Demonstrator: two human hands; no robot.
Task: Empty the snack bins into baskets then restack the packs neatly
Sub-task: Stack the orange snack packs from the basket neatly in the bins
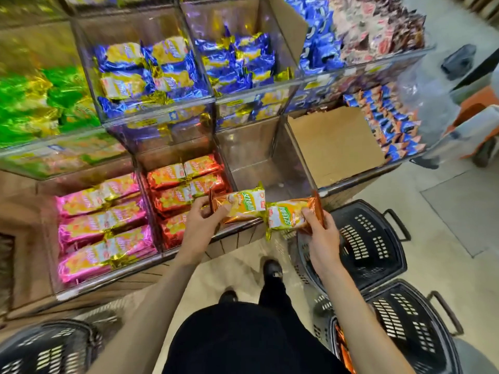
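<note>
So the left hand (201,221) had its fingers clamped on the coppery end of one orange snack pack (243,205), thumb on top. The right hand (321,234) was pinching a second pack (286,215) the same way by its far end. Both packs were held flat and nearly end to end, just over the front lip of the clear bin (266,160), whose bare bottom was showing. Right beside that bin on the left sat the red packs (186,190) in tidy rows, and further left the pink packs (102,225) were lined up too. The shelf above had blue packs (151,74) and green packs (40,103), pretty blurry. A cardboard sheet (334,147) lay in the compartment to the right of the clear bin. On the floor (445,211) by the person's right side stood a black basket (378,238), with a lower basket (410,330) nearer the camera. Something orange (343,345) showed at its left edge, but I couldn't tell how many packs. A third basket (46,349) sat bottom left.
</note>
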